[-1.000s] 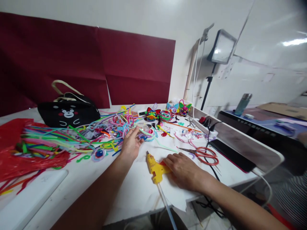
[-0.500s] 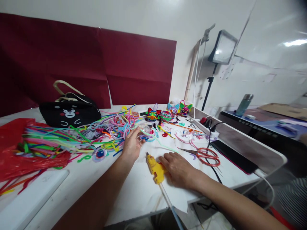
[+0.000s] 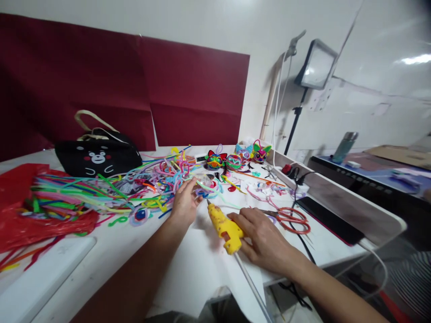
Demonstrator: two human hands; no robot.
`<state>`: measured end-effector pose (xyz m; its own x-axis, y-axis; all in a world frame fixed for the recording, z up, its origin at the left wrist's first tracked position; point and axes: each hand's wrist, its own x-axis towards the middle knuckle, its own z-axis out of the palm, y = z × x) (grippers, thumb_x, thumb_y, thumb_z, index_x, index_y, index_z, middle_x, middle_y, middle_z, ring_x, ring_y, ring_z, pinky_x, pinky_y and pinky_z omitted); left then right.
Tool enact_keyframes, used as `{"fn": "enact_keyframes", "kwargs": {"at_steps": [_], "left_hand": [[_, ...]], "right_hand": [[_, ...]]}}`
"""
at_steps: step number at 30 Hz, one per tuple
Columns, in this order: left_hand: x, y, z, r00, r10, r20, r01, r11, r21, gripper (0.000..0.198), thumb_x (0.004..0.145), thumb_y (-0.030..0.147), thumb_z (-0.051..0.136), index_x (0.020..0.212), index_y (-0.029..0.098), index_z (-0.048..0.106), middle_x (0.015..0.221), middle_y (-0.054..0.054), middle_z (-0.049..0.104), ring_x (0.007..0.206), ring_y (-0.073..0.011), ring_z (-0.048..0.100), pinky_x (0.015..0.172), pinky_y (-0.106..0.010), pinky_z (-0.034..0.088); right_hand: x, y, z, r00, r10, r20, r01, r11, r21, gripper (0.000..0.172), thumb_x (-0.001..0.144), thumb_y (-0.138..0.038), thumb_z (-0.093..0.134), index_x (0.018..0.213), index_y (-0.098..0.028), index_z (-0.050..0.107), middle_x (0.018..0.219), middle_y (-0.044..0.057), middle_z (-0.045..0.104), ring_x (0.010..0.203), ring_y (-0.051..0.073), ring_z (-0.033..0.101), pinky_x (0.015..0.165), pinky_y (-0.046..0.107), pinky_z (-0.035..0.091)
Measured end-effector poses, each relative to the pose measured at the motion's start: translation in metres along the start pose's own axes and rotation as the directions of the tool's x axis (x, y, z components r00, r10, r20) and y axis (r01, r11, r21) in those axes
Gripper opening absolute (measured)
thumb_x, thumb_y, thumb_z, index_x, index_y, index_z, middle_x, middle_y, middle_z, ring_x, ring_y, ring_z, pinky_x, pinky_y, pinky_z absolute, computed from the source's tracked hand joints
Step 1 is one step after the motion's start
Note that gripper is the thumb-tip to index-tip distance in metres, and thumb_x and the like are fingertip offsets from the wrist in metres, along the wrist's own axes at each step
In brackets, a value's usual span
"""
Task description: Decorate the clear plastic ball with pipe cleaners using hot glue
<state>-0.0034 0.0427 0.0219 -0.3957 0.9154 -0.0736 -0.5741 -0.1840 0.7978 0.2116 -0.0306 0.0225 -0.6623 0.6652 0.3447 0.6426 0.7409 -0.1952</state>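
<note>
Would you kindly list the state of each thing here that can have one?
yellow plastic glue gun: lifted, gripped by the right hand
left hand: resting on the colourful pipe cleaners
red-handled metal scissors: lying flat, apparently closed
black bear-face fabric bag: sitting upright
white studio lamp: lit

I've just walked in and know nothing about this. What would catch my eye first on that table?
Probably the bright tangle of pipe cleaners spread across the left and middle of the white table. Next, the yellow glue gun gripped in the right hand, its nozzle pointing towards the left hand.
</note>
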Motion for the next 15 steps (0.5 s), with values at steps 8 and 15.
{"fn": "enact_keyframes", "kwargs": {"at_steps": [8, 15], "left_hand": [[0.000, -0.003, 0.000, 1.000, -0.019, -0.006, 0.019, 1.000, 0.010, 0.015, 0.068, 0.023, 0.075, 0.078, 0.019, 0.064, 0.075, 0.003, 0.065, 0.057, -0.0082, 0.057, 0.044, -0.018, 0.038], [0.004, -0.006, 0.000, 1.000, -0.002, -0.008, 0.001, 1.000, -0.013, 0.014, 0.068, 0.022, 0.074, 0.077, 0.019, 0.064, 0.071, 0.002, 0.064, 0.054, -0.0101, 0.057, 0.044, -0.021, 0.037]], "right_hand": [[0.008, 0.005, 0.011, 0.992, -0.031, -0.118, 0.037, 0.998, 0.050, 0.037, 0.087, -0.023, 0.053, 0.123, -0.013, 0.055, 0.098, 0.011, 0.059, 0.088, 0.024, 0.052, 0.077, 0.036, 0.041], [0.003, 0.002, 0.020, 0.999, -0.046, -0.012, 0.048, 0.986, 0.159, 0.026, 0.094, -0.029, 0.046, 0.112, -0.015, 0.056, 0.092, 0.008, 0.058, 0.084, 0.021, 0.054, 0.075, 0.032, 0.040]]}}
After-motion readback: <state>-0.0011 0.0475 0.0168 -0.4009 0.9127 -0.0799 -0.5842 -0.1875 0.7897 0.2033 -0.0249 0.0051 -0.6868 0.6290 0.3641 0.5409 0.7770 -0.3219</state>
